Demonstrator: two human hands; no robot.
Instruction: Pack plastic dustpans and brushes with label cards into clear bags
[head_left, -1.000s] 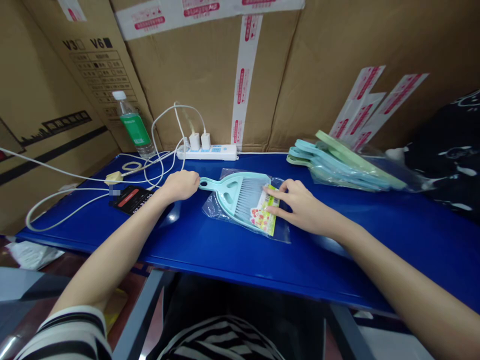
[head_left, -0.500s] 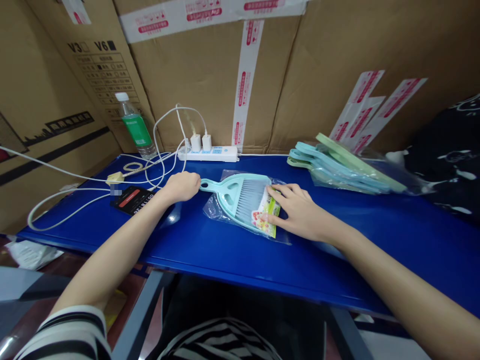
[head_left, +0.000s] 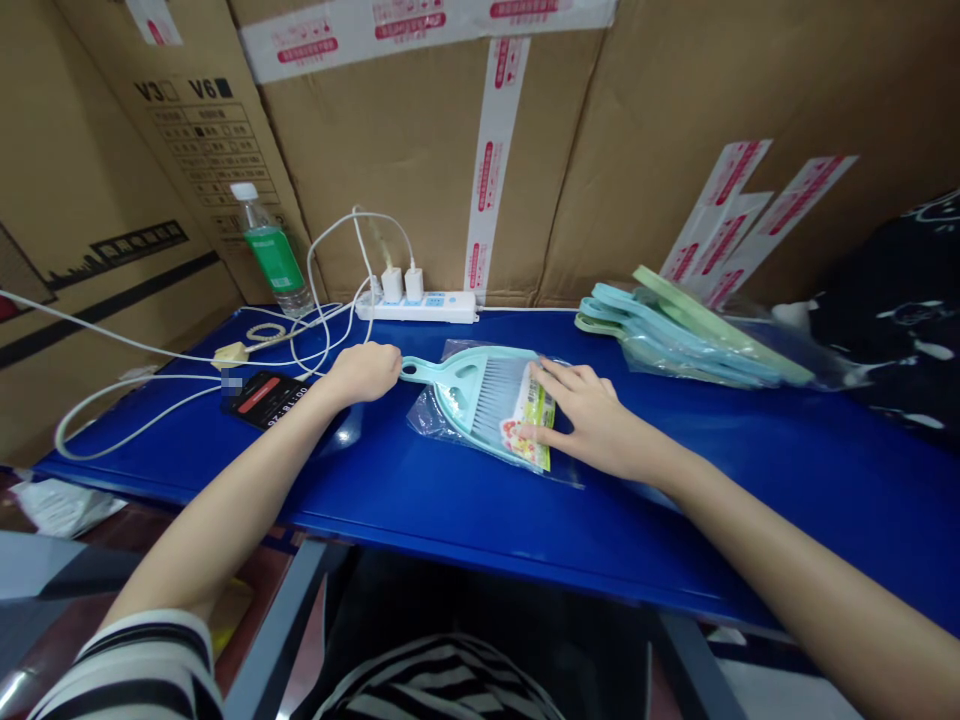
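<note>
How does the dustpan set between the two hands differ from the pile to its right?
The dustpan set is one pale blue set; the pile holds several pieces, some blue, some green. The dustpan set lies between the left hand and right hand; the pile lies away from both. They share clear plastic wrapping and the blue table.

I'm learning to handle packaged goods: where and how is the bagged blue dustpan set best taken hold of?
Probably by its slim looped handle, approached from the person's left and pinched across its width. The handle points that way, toward the left hand, while the dustpan set lies flat and widens rightward, where the right hand touches the label.
</note>
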